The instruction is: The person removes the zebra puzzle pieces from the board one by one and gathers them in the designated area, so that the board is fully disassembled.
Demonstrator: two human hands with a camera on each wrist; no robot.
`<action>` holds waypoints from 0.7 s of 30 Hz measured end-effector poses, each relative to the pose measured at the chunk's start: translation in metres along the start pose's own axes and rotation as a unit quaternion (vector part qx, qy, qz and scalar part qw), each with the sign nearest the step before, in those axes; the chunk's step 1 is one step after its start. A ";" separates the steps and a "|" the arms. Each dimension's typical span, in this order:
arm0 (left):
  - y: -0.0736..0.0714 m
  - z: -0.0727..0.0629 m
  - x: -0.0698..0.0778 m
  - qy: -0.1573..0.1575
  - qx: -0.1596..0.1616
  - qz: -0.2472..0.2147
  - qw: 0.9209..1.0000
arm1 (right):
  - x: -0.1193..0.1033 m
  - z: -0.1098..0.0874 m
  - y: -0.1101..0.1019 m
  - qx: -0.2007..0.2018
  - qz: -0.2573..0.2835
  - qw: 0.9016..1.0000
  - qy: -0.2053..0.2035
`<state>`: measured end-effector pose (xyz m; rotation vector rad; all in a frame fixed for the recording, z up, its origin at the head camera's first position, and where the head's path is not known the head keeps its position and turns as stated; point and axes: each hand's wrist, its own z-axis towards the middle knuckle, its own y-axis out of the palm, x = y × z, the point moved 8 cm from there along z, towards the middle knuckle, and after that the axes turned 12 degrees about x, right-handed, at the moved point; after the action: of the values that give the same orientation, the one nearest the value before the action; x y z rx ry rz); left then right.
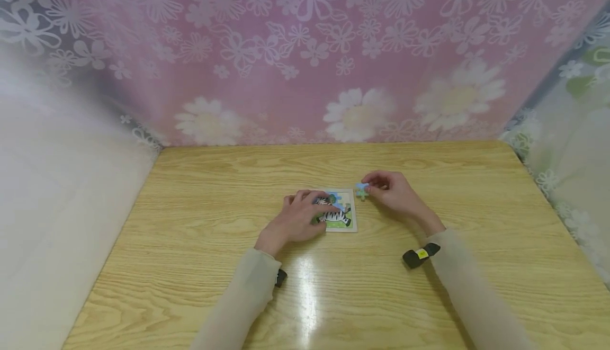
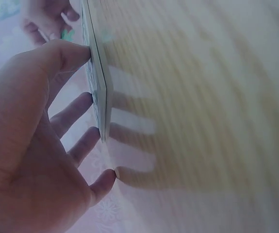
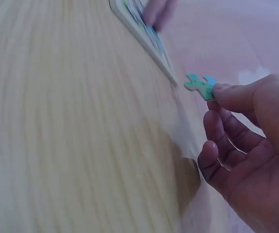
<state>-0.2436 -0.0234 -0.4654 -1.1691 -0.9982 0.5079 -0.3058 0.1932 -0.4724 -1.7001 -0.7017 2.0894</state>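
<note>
A small square zebra jigsaw puzzle [image 1: 339, 222] in a pale frame lies flat on the wooden table. My left hand [image 1: 301, 216] rests over its left half with fingers spread, hiding that part of the picture. In the left wrist view, the thumb and some fingertips of the left hand [image 2: 42, 131] touch the puzzle board [image 2: 100, 92]. A blue and green jigsaw piece [image 1: 362, 191] is pinched between thumb and finger of my right hand [image 1: 393, 194], just off the board's upper right corner. The right wrist view shows this piece [image 3: 201, 87] held above the table.
The wooden table [image 1: 190, 265] reaches a pink flowered curtain [image 1: 286, 74] at the back. Pale cloth walls stand at the left [image 1: 71, 180] and right. Each wrist bears a dark strap [image 1: 421, 254].
</note>
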 end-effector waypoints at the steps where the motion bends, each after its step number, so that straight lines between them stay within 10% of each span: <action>1: 0.000 0.000 0.000 -0.001 -0.001 0.000 1.000 | 0.002 -0.001 -0.006 0.005 -0.009 1.000 -0.001; 21: 0.001 0.001 -0.002 -0.018 0.016 -0.042 0.999 | 0.042 -0.003 -0.069 0.031 -0.127 0.991 -0.004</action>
<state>-0.2449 -0.0243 -0.4672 -1.0870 -1.0617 0.4773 -0.3142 0.2733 -0.4659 -1.4832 -0.8008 1.9228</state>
